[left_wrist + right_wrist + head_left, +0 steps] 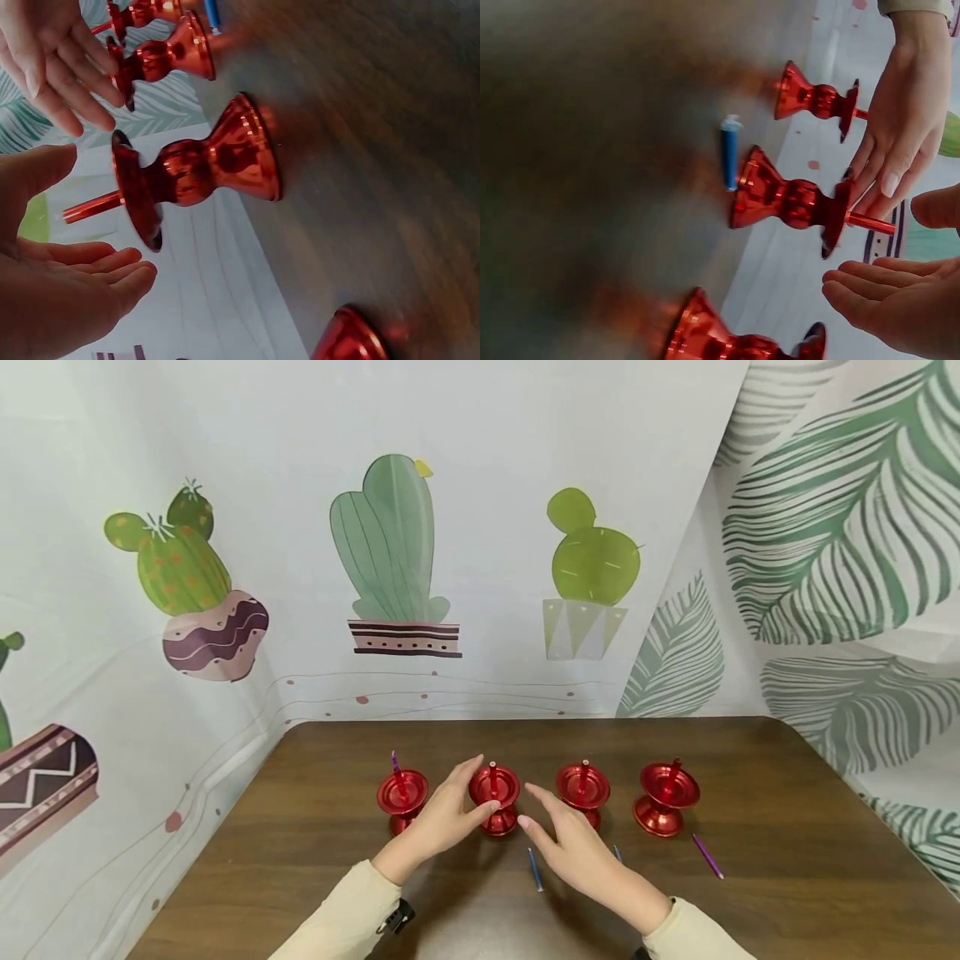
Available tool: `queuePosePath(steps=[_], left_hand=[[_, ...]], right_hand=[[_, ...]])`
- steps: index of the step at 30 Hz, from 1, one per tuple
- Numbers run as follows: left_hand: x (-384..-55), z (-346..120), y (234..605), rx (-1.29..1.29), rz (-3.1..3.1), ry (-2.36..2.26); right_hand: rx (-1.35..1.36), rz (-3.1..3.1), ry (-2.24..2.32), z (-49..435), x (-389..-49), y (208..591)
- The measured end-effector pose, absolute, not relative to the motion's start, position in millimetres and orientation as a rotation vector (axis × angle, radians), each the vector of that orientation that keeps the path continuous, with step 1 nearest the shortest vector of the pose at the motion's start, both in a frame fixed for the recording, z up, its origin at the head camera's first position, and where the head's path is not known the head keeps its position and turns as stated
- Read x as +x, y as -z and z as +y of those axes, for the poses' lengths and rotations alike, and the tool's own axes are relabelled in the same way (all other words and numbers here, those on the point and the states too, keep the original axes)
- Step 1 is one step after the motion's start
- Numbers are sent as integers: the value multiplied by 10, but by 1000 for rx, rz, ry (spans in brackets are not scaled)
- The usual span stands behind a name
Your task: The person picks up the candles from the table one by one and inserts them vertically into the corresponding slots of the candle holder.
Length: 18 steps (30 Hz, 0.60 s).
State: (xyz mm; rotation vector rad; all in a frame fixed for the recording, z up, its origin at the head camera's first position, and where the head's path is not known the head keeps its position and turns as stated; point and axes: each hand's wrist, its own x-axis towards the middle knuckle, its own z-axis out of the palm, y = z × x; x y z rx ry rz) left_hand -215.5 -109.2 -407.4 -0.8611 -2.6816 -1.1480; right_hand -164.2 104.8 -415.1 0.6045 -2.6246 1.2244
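Observation:
Shiny red metal candle holders with dish tops and upright tubes stand in a row. The second from the left, a candle holder with nothing but its red tube rising from the dish, is between the hands. My left hand is at its left side, fingers extended and thumb spread in front of the dish. My right hand hovers at its right, fingers apart, partly covering the third holder. Both palms face the middle holder, and neither hand holds anything. A blue candle lies in front of it.
At the left end, a holder carries a purple twisted candle. The rightmost holder has a purple candle lying before it. Another blue candle shows beside the right hand. Cactus-print cloth hangs behind the brown table.

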Motion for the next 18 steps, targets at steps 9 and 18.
queuePosePath(steps=[9,18], left_hand=[[-2224,-1063,4119,-824,-2764,1126],[-2266,-1074,4170,-835,-2788,1080]], right_hand=[[659,-2785,-1190,1071,-1653,4246],[729,-2963,-1129,1106,-1641,4308]])
